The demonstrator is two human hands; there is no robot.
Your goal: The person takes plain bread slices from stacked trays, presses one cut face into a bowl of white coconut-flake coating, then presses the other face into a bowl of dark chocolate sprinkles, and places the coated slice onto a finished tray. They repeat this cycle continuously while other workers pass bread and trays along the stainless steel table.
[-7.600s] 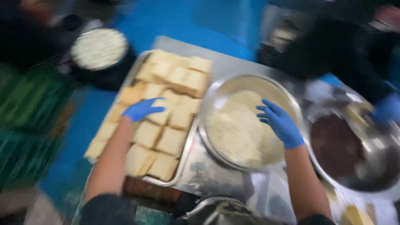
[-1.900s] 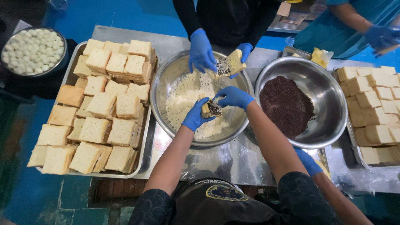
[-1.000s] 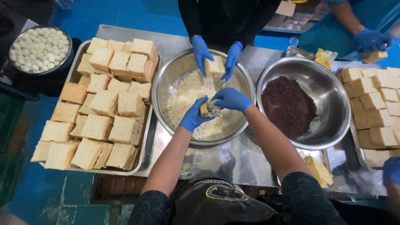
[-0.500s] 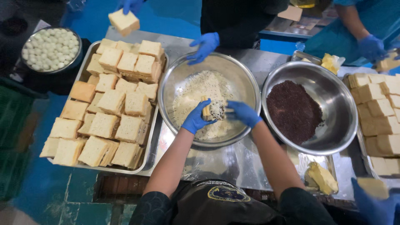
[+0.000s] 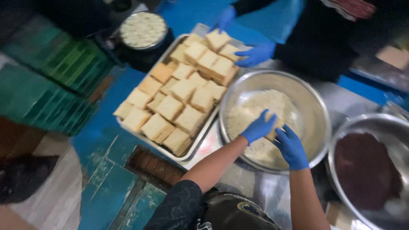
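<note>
Fingers of the left hand (image 5: 258,127) and right hand (image 5: 291,147) close together around one bread piece (image 5: 272,133) over the white crumbs in the bowl (image 5: 317,110). Left of the bowl, a tray (image 5: 200,142) full of slices (image 5: 179,102) looks uncoated, so most work remains.

We see blue gloves (image 5: 258,127), tan bread squares (image 5: 170,106), white crumbs (image 5: 264,110) in a silver bowl (image 5: 317,115), dark brown filling (image 5: 366,170) lower right.
</note>
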